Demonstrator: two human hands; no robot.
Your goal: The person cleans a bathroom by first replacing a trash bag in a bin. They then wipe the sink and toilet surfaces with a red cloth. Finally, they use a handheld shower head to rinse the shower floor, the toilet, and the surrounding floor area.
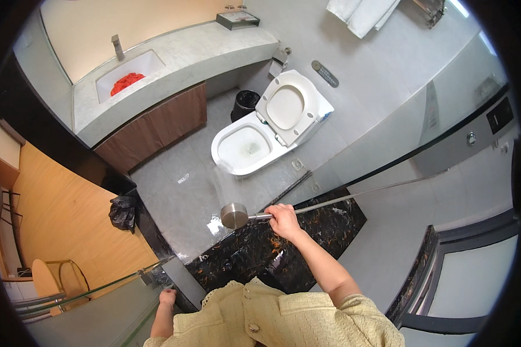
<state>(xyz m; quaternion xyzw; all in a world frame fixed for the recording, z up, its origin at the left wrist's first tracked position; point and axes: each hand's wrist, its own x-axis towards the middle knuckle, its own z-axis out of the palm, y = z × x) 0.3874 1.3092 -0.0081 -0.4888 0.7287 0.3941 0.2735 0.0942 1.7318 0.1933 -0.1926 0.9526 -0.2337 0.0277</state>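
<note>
My right hand is wrapped around the handle of a hand shower. Its round metal shower head points away from me, and water sprays from it towards the front of a white toilet. The toilet's lid and seat are raised. From the handle a flexible shower hose runs right to the wall. My left hand is low on the left, fingers curled, beside the glass door's edge; whether it grips anything is hidden. The grey tile floor looks wet and shiny in front of the toilet.
A red cloth lies in the sink. A black trash bin stands beside the toilet. A black plastic bag sits by the doorway. A glass partition borders the right, above a black stone threshold.
</note>
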